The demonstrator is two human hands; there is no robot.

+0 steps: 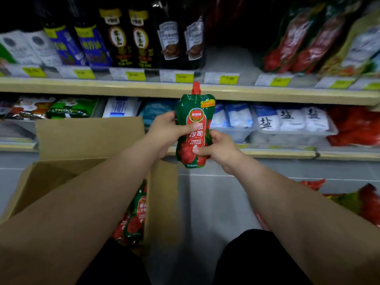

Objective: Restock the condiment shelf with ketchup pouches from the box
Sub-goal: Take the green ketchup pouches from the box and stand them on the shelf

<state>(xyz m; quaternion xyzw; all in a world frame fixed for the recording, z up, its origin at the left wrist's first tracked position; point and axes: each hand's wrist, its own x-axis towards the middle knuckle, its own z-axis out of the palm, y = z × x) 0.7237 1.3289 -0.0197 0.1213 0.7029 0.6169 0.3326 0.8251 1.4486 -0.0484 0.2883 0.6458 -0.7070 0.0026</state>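
You are facing an upper shelf (102,87) that is carrying dark sauce bottles (141,38) at the left and red pouches (298,46) at the right, with price tags (222,78) sitting along its front edge. Below, a lower shelf (277,154) is holding salt bags (292,120) and green packets (72,108).

The shelf (230,60) stands free between dark bottles (193,40) and red pouches (292,46).

Bare forearms (102,192) and black trousers (257,260) show
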